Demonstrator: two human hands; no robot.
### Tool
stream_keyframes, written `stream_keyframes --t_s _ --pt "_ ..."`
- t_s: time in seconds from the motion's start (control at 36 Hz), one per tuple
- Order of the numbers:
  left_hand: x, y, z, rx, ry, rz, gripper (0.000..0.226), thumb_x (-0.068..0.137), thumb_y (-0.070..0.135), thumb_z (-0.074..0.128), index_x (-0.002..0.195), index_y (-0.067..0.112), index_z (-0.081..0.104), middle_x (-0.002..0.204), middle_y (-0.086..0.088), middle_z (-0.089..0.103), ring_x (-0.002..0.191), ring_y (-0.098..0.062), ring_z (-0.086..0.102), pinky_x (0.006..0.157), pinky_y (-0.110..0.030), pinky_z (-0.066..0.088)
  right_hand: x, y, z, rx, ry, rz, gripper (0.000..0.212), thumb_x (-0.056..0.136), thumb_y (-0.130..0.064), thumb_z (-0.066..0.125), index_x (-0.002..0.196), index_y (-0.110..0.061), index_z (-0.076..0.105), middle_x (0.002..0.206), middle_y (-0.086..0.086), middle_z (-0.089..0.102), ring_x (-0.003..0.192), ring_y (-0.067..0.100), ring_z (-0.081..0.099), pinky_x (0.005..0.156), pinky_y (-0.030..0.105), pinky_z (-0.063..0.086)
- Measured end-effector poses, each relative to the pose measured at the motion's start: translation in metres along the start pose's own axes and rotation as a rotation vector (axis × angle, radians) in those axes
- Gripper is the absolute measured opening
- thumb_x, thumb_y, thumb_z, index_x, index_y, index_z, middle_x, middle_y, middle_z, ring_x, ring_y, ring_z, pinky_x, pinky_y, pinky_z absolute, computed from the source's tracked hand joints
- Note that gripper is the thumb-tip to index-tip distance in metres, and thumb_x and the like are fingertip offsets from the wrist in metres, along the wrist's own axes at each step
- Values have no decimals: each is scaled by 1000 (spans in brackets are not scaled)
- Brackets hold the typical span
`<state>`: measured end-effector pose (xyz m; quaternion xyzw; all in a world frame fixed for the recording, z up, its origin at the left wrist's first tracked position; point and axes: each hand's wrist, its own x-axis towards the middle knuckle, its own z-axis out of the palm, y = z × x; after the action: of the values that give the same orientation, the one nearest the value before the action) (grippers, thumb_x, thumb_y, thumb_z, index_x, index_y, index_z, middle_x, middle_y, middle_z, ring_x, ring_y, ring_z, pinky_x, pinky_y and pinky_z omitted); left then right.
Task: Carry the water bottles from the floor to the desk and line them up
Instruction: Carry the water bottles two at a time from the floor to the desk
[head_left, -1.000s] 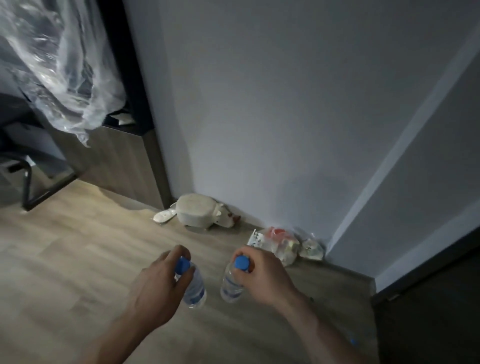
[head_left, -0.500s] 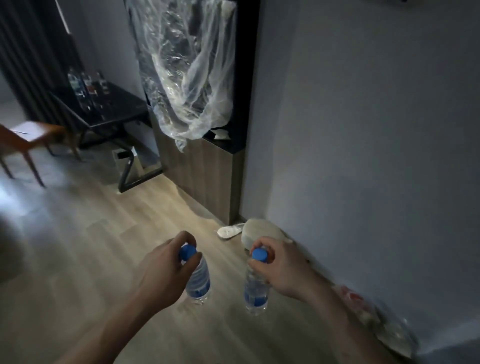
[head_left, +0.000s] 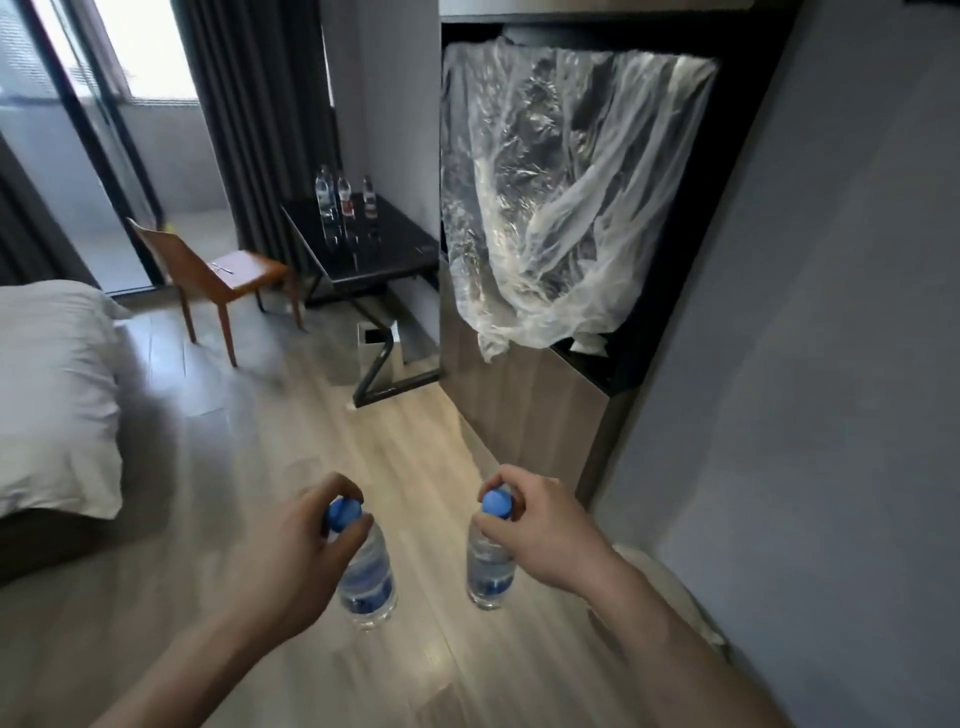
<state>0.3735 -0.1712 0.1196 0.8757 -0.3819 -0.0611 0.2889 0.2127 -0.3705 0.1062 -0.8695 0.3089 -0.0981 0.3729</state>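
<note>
Head view. The left hand pinches the neck of a clear plastic water bottle with a blue cap and blue label, fingers and thumb curled narrowly just under the cap; the bottle hangs below the hand, tilted slightly, clear of the pale wood-plank floor. The right hand pinches a second clear blue-capped water bottle in the same way, fingertips closed around the cap and neck, the body hanging near upright beneath it. The two bottles are apart from one another, side by side.

Ahead of both hands, well apart from them, stands the glossy black desk with a black angled leg; three upright bottles with mixed labels already stand in a row on its far part. An orange-brown wooden chair sits to the left of the desk, a white-sheeted bed lies left of the left hand, and crumpled clear plastic sheeting hangs in a dark cabinet niche ahead of the right hand.

Risk, as judged: each bottle is held by a light pinch at the neck alone, so swinging during the walk could loosen the hold and drop it; on arrival, a bottle set down carelessly could knock the standing row.
</note>
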Motion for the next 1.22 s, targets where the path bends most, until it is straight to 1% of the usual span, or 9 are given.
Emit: stream_keyframes --t_s 0.08,0.22,0.42,0.67,0.83,0.97,1.08,1.17,1.22 --pt "39 -27 -10 23 31 -20 13 90 37 67 88 33 54 72 13 57 63 -5 53 52 -23 37 50 -18 16 38 -12 -16 17 81 -41 69 94 -34 62 87 -12 68 82 12 65 77 41 59" --pt "108 -83 -26 26 55 -35 17 88 42 67 88 33 52 70 14 58 62 -8 55 54 -28 44 132 -52 47 114 -17 -26 16 80 -41 71 93 -34 63 87 -14 68 85 15 67 73 46 62" --pt "213 -146 -62 43 4 0 17 89 47 62 89 35 50 78 13 61 69 -8 56 59 -28 47 236 -97 76 101 9 -37 11 85 -43 71 91 -35 66 92 -19 68 85 13 68 71 43 63" --pt "353 -193 -87 61 6 65 15 91 50 60 92 39 50 81 17 61 69 -5 60 64 -27 55 361 -135 87 77 82 3 19 83 -47 69 89 -29 65 84 -10 70 77 13 67 67 45 62" --pt "447 -211 -88 24 19 49 14 91 47 63 89 39 51 75 17 62 67 -4 59 57 -21 47 459 -143 87 28 65 2 13 87 -42 72 86 -30 66 84 -11 70 78 7 66 64 25 57" --pt "529 -221 -84 -12 -23 13 13 91 46 64 90 38 53 78 18 63 71 1 61 54 -10 40 552 -146 86 23 20 -33 9 86 -39 71 85 -31 66 83 -12 69 82 8 66 70 27 60" --pt "582 -228 -79 -9 -42 -54 15 89 45 66 88 37 53 76 16 63 70 -2 61 58 -14 46 616 -142 82 32 -22 -49 10 83 -39 69 84 -31 64 83 -16 68 79 7 65 65 28 59" --pt "589 -221 -81 -4 -68 -75 15 90 45 65 88 37 53 75 15 63 68 -4 61 59 -16 46 629 -150 72 0 -7 -41 11 81 -39 69 83 -30 62 83 -17 68 74 9 65 64 31 58" --pt "695 -252 -88 -25 19 -134 13 90 43 65 89 36 54 76 16 63 70 -5 62 61 -19 50 764 -162 73 -23 -23 -102 12 80 -38 70 81 -30 61 81 -16 67 70 7 62 61 25 52"
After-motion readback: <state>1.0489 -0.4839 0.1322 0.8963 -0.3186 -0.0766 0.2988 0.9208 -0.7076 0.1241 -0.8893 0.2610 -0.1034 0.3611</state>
